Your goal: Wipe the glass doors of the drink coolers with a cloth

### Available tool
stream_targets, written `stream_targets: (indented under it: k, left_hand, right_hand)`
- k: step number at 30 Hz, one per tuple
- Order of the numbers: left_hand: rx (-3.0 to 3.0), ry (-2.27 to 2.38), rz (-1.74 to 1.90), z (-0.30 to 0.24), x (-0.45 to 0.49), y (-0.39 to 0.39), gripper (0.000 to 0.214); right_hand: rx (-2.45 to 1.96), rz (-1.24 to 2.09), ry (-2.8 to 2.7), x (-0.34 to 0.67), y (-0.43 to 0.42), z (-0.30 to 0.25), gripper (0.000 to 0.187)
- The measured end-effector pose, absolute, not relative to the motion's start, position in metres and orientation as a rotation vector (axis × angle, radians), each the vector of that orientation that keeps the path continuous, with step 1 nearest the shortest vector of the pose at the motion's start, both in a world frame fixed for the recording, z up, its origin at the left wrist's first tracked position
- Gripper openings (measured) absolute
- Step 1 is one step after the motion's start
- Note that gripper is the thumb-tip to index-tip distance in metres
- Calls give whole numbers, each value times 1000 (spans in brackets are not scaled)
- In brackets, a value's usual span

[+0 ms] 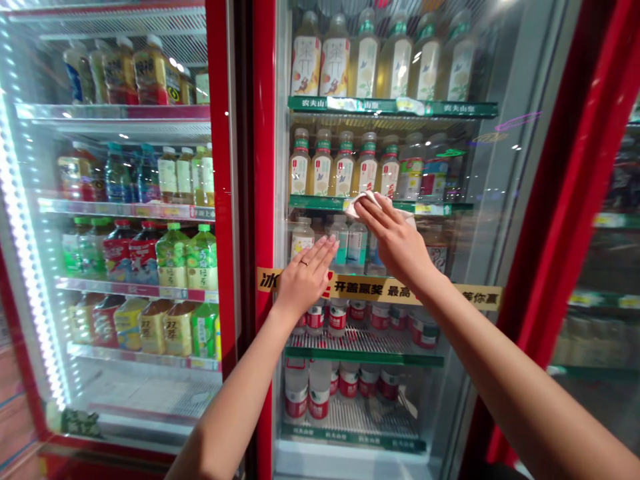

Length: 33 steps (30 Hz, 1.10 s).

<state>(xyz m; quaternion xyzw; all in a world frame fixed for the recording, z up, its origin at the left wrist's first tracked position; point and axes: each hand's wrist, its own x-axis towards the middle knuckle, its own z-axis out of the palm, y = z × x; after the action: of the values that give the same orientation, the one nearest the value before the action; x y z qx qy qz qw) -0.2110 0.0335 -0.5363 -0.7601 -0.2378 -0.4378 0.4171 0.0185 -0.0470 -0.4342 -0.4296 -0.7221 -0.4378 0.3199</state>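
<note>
My right hand (393, 230) presses a white cloth (352, 209) against the glass door (483, 230) of a red-framed drinks fridge. The cloth lies mostly under its fingers, with edges showing on both sides. Lower and to the left, my left hand (306, 270) appears laid against the same glass, its fingers stretched out close together and a ring on one of them. A yellow printed strip (370, 288) crosses the door by the left hand's palm and passes behind the right forearm. Behind the glass, bottles (345, 160) stand in rows on green-edged shelves.
Left of the red door frame (265, 133), a second fridge holds bottled drinks (173, 257) on several lit shelves. At the right, a slanting red frame (555, 253) borders another fridge with shelves. Reflections of lights lie across the glass.
</note>
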Motion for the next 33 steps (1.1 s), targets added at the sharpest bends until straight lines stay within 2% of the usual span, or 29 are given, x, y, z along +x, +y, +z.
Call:
stream_targets:
  k: [5, 13, 33]
  left_hand:
    - [-1877, -616, -1207, -544, -206, 33, 91]
    - [-1898, -727, -1424, -562, -210, 20, 87]
    - [-2005, -818, -1325, -560, -223, 1, 85]
  right_hand:
    - [-1087, -1205, -1868, 1, -37, -432, 80]
    - [-1162, -1299, -1887, 14, -50, -446, 95]
    - [-1122, -1276, -1839, -9, -38, -444, 93]
